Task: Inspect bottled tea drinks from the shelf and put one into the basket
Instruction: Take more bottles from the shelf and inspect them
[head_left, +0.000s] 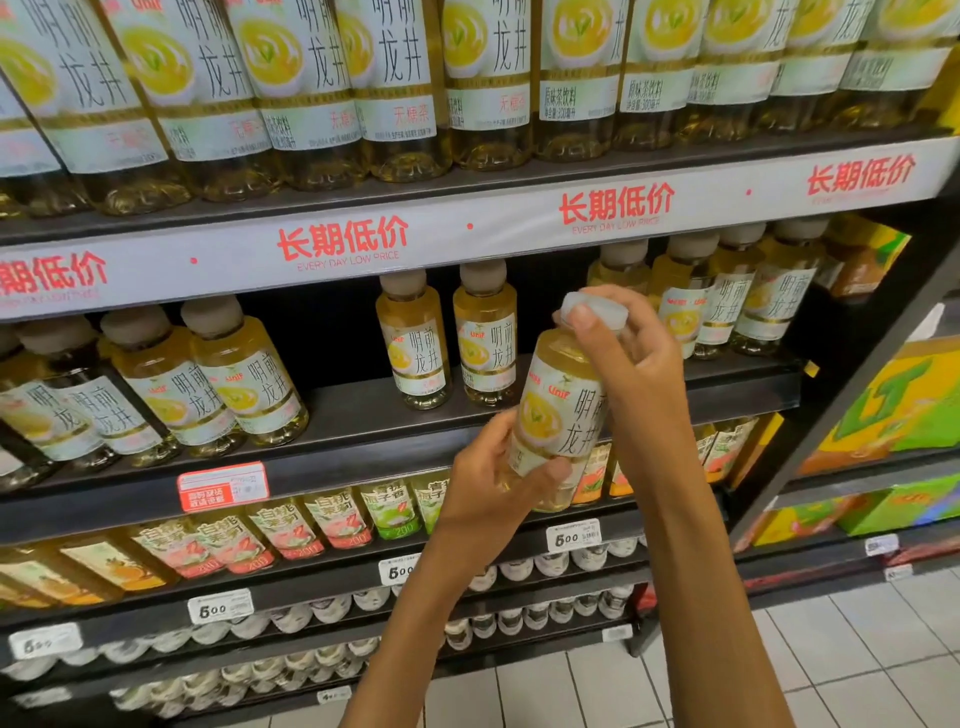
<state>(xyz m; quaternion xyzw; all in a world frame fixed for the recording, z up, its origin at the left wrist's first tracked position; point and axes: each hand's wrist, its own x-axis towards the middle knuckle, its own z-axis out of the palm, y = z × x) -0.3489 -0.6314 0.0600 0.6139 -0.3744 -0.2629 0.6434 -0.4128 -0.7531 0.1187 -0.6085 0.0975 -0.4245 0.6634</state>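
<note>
Head view is showing the inspection step under way: the left hand (483, 493) is gripping the lower body of a tea bottle (558, 415), while the right hand (631, 358) is curling its fingers over the cap, the bottle being held slightly tilted in front of the middle shelf (363, 410). No basket is appearing in view, so the next move is probably calling for lowering the bottle away from the shelf towards it.

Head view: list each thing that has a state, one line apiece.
Held tea bottle: off the shelf, tilted, cap on, full.
Left hand: grips the bottle's lower end.
Right hand: holds its cap.
Two shelf bottles: upright, capped.
Basket: not in view.
</note>
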